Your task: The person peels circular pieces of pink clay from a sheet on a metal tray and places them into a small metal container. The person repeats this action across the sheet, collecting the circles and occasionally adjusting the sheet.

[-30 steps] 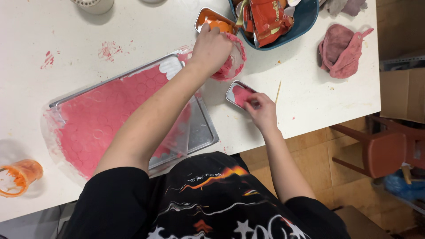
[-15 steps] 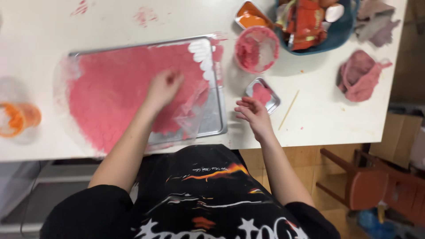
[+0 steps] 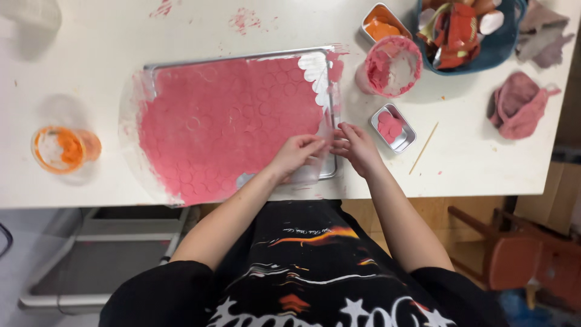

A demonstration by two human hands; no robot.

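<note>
Our left hand [image 3: 298, 154] and right hand [image 3: 356, 145] met at the tray [image 3: 242, 57] corner, fingers bunched over the pink sheet [image 3: 230, 121] — whether pinching it, we couldn't tell.

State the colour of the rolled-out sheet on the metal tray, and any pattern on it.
The sheet is pink, stamped all over with small circle outlines; the head view shows it best.

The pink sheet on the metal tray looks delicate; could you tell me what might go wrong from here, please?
The pink sheet spreads past the metal tray on its left and near sides, close to the table edge; a tug could tear it or drag it off.

Both the left hand and the right hand work at the tray's near right corner, so cut circles there could get squashed.

The wooden skewer lies loose beside the small tin and could be knocked away.
</note>
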